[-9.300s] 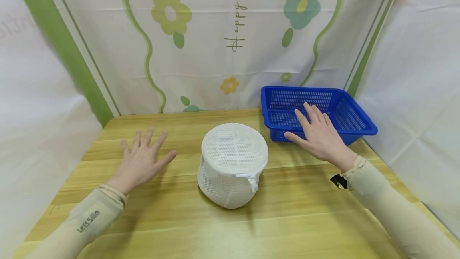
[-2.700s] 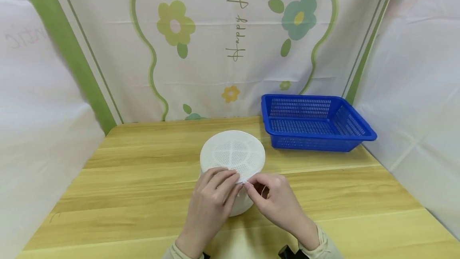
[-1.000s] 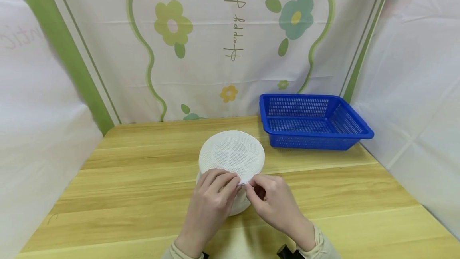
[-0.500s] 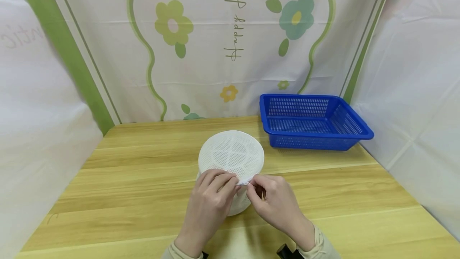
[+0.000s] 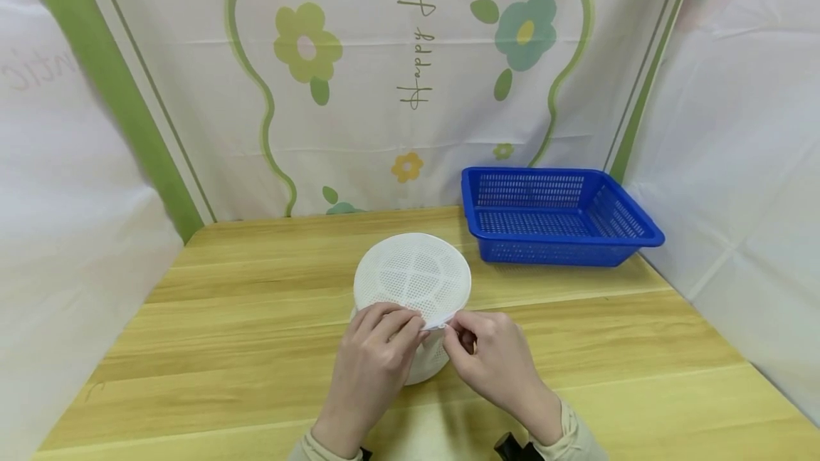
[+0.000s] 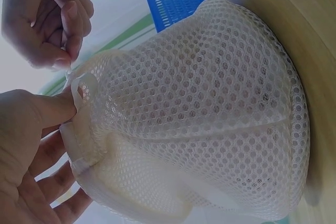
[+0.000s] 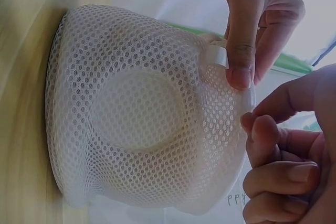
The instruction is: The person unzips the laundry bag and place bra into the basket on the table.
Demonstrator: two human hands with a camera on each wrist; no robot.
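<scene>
A white mesh laundry bag (image 5: 413,272), round and upright, stands on the table with its flat lid up. My left hand (image 5: 374,361) pinches the front rim, fingers over the lid and thumb (image 6: 55,109) below it. Right beside it, my right hand (image 5: 496,361) pinches the small white zipper pull at the rim between thumb and forefinger; the fingertips mostly hide the pull. A white fabric tab (image 6: 84,90) hangs by the left thumb. In the right wrist view the mesh side (image 7: 139,108) bulges with a round dent. Whether anything lies inside, I cannot tell.
A blue perforated plastic basket (image 5: 564,240) stands at the back right of the wooden table (image 5: 211,347). Printed cloth (image 5: 359,112) walls in the back and both sides. A black wrist mount (image 5: 512,448) shows below the right hand.
Earlier both hands were spread apart with nothing in them; then they came together on the bag's rim. In the last second the right fingertips shifted slightly right along the rim; the left hand stayed put.
</scene>
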